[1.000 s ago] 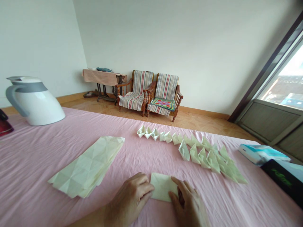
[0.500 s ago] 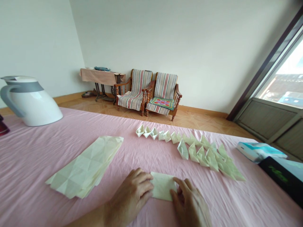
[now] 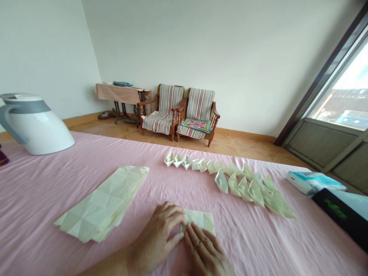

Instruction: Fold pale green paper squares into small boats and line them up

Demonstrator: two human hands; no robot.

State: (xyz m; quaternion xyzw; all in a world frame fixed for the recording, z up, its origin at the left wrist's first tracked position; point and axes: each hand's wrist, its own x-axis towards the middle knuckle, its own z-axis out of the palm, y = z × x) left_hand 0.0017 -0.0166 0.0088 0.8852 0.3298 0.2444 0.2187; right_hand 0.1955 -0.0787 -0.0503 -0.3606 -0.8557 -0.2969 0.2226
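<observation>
Paper (image 3: 201, 217) lies on pink cloth (image 3: 161, 188); the left hand (image 3: 161, 234), curved, touches its left edge; the right hand (image 3: 204, 247), stretched out slanting, hides its near edge. Whether either grip pinches it cannot be told.

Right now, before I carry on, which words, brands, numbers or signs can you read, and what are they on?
None legible.
Black box, at right: green lettering, too blurred to read.
White-and-blue packet, beside it: no readable print.
White jug, at left: no text visible on the side shown.
</observation>
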